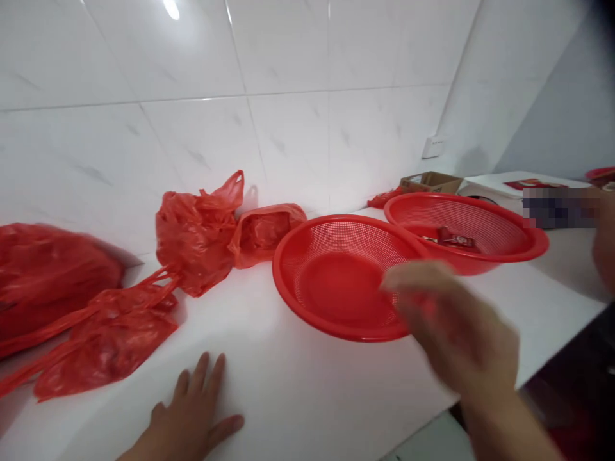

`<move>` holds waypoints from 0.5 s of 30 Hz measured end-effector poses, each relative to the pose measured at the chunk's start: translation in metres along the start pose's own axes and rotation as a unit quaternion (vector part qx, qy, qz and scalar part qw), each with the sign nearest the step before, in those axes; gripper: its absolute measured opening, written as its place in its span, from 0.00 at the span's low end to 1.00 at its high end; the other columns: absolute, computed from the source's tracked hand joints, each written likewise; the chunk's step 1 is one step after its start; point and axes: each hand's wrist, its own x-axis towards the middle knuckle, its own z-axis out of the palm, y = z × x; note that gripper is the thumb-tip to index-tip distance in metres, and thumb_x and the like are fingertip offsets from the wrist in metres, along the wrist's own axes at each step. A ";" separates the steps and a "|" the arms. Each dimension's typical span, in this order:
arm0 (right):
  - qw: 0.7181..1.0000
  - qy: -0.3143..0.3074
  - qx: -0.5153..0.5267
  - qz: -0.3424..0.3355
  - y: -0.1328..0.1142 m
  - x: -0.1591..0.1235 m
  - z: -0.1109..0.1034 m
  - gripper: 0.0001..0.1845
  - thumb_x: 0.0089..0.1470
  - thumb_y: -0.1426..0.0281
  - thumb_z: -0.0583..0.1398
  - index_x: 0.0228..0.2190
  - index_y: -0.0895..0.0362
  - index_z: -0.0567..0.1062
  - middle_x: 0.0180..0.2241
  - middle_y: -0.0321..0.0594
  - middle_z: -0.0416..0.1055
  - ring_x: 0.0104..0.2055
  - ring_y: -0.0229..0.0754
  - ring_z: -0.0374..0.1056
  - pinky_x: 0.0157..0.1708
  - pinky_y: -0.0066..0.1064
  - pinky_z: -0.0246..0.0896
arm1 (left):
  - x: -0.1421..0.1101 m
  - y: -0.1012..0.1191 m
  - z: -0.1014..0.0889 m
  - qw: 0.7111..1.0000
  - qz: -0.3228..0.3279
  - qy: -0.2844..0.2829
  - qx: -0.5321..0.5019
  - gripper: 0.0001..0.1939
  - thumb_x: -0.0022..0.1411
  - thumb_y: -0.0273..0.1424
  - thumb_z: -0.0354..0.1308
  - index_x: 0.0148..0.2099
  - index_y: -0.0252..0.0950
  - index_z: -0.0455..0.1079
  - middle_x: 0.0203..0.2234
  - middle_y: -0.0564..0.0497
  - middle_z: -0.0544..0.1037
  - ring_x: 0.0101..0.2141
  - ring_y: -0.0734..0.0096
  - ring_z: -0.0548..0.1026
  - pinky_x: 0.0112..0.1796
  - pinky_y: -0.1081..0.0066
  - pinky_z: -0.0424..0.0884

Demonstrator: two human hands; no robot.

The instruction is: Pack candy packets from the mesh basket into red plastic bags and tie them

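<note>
My left hand (189, 413) lies flat on the white table (288, 390), fingers spread, holding nothing. In front of the right side of a red mesh basket (336, 291), my right hand (468, 333) is raised and blurred, its fingers bent. Red shows between those fingers; whether it is a held thing or the basket behind cannot be made out. No items show in the visible part of this basket. Behind it to the right stands a second red basket (504, 227), with a small dark red packet (454, 239) and something pale inside.
Red plastic bags (192, 237) lie along the tiled wall, with more bags (52, 275) at left. A cardboard box (432, 182) and a white appliance-like object (504, 184) stand at the back right. Another person's hand (604, 237) shows at the right edge.
</note>
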 end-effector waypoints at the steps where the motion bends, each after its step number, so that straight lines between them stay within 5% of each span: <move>1: 0.991 0.061 -0.115 0.033 0.032 0.003 -0.023 0.08 0.58 0.66 0.57 0.40 0.49 0.73 0.41 0.40 0.73 0.47 0.44 0.68 0.51 0.40 0.61 | -0.001 0.002 -0.003 1.000 0.002 0.001 -0.002 0.46 0.57 0.50 0.48 0.70 0.34 0.39 0.68 0.40 0.36 0.64 0.35 0.46 0.49 0.39 0.62; 4: 0.894 0.029 -0.404 0.194 0.133 -0.009 -0.077 0.20 0.54 0.55 0.58 0.44 0.53 0.74 0.57 0.54 0.60 0.61 0.64 0.53 0.55 0.60 0.49 | -0.005 0.005 -0.011 1.000 0.004 0.014 -0.023 0.44 0.57 0.47 0.47 0.69 0.31 0.42 0.68 0.37 0.39 0.63 0.32 0.48 0.47 0.40 0.64; 6: 0.818 -0.031 -0.457 0.348 0.185 -0.029 -0.098 0.29 0.51 0.49 0.57 0.49 0.53 0.73 0.64 0.58 0.44 0.64 0.75 0.41 0.49 0.67 0.49 | -0.005 0.005 -0.020 0.999 0.004 0.002 -0.050 0.47 0.54 0.46 0.52 0.69 0.29 0.43 0.68 0.36 0.39 0.63 0.31 0.48 0.49 0.41 0.64; 10: 0.829 0.018 -0.408 0.382 0.233 -0.066 -0.113 0.33 0.49 0.51 0.61 0.51 0.59 0.68 0.66 0.64 0.27 0.68 0.64 0.35 0.56 0.50 0.51 | 0.005 0.011 -0.055 0.968 0.077 -0.006 -0.241 0.48 0.51 0.50 0.58 0.69 0.34 0.49 0.67 0.39 0.47 0.64 0.40 0.48 0.58 0.47 0.55; 12: 0.843 0.082 -0.372 0.380 0.242 -0.072 -0.114 0.30 0.47 0.56 0.64 0.46 0.62 0.69 0.65 0.67 0.27 0.68 0.60 0.34 0.58 0.43 0.50 | 0.009 0.021 -0.077 0.900 0.102 -0.025 -0.424 0.44 0.54 0.54 0.55 0.69 0.42 0.50 0.67 0.43 0.51 0.64 0.46 0.53 0.58 0.50 0.58; 15: 0.850 0.152 -0.356 0.357 0.249 -0.068 -0.122 0.30 0.43 0.53 0.66 0.41 0.61 0.69 0.64 0.70 0.35 0.68 0.61 0.36 0.59 0.42 0.47 | 0.012 0.047 -0.103 0.736 0.099 -0.109 -0.661 0.42 0.58 0.56 0.50 0.69 0.47 0.46 0.66 0.43 0.54 0.58 0.49 0.65 0.52 0.52 0.67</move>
